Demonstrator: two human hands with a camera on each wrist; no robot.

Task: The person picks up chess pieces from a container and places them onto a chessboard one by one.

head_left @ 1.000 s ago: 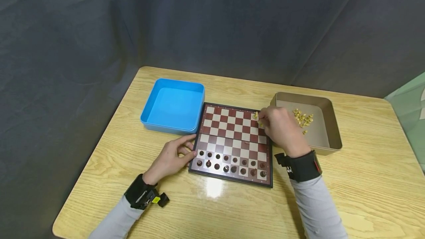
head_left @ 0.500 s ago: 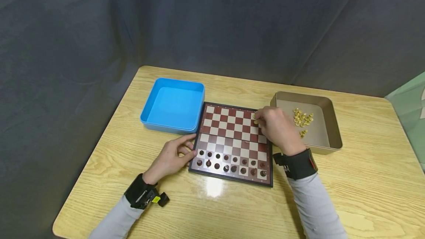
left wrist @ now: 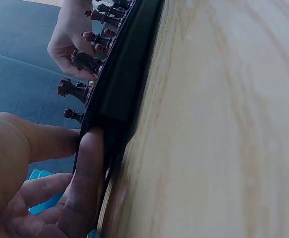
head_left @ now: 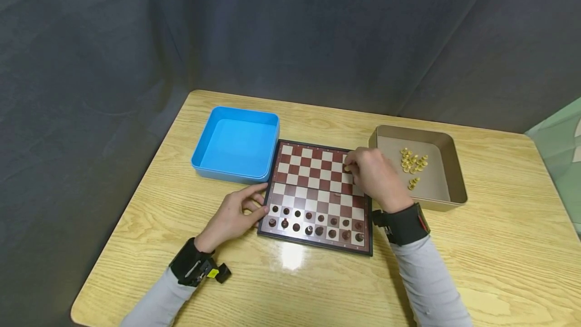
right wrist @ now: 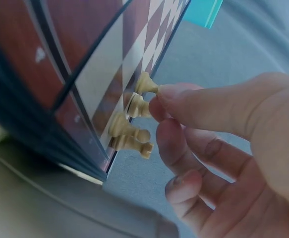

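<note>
My left hand (head_left: 233, 213) grips the left edge of the chessboard (head_left: 301, 170), its thumb and fingers against the dark frame in the left wrist view. Over the board's far right part, my right hand (head_left: 376, 175) pinches a pale chess piece (right wrist: 146, 83) between thumb and forefinger. The piece's base is right at the squares; its head is hidden by the fingertips. Beside it stand a pale rook (right wrist: 145, 148), a pale pawn (right wrist: 122, 125) and another pale piece (right wrist: 138, 105). Dark chess pieces (head_left: 320, 231) fill the two rows nearest me.
A blue tray (head_left: 218, 173) stands at the board's far left. Right of the board is a brown tray (head_left: 447, 165) with several pale chess pieces (head_left: 413, 161) lying in it. All of this rests on a wooden table (head_left: 290, 296), with a dark curtain (head_left: 290, 39) behind.
My right hand has shifted slightly left and down onto the board with the pale chess piece. The left hand keeps its place on the edge.
</note>
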